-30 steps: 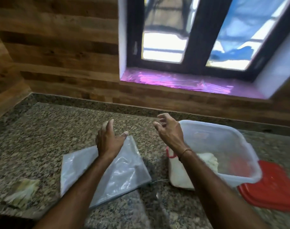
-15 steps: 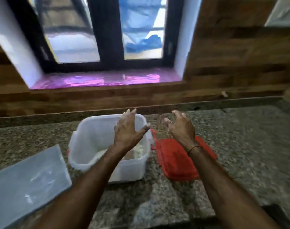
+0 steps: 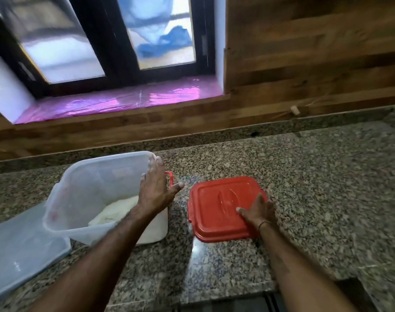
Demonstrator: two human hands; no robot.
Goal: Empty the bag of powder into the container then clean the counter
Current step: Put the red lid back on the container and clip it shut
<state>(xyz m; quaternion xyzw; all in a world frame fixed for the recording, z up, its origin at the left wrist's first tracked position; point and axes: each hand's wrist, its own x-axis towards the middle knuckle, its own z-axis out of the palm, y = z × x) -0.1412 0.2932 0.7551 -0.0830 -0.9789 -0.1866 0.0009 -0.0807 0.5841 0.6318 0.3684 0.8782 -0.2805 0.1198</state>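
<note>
A translucent plastic container [image 3: 90, 190] is seen on the left half of a speckled granite counter [image 3: 316, 188], tilted toward the camera by the wide lens; a heap of white powder [image 3: 115, 210] is held in its near right corner; a small red handle [image 3: 169, 176] is fixed to its right wall. The clear plastic bag [image 3: 23, 255] is laid flat on the counter at the near left, its far edge tucked against the container's near left corner.

The left hand [image 3: 154, 190] is held over the container's right rim, fingers straight and close together, thumb spread out to the right; nothing is gripped by it; whether the rim is touched cannot be told.

A red lid [image 3: 219, 212] is placed flat on the counter just right of the container, apart from it by a narrow strip of granite. The right hand [image 3: 257, 212] is rested on the lid's near right corner, palm down, thumb stretched to the left across the red surface, fingers laid flat and pointing away; the lid is pressed rather than grasped; a thin band [image 3: 263, 224] is worn at the wrist.

Behind the counter a wooden wall [image 3: 304, 52] is seen at the far right; a dark-framed window [image 3: 101, 37] is set at the far left, above a glossy pink sill [image 3: 115, 101].
</note>
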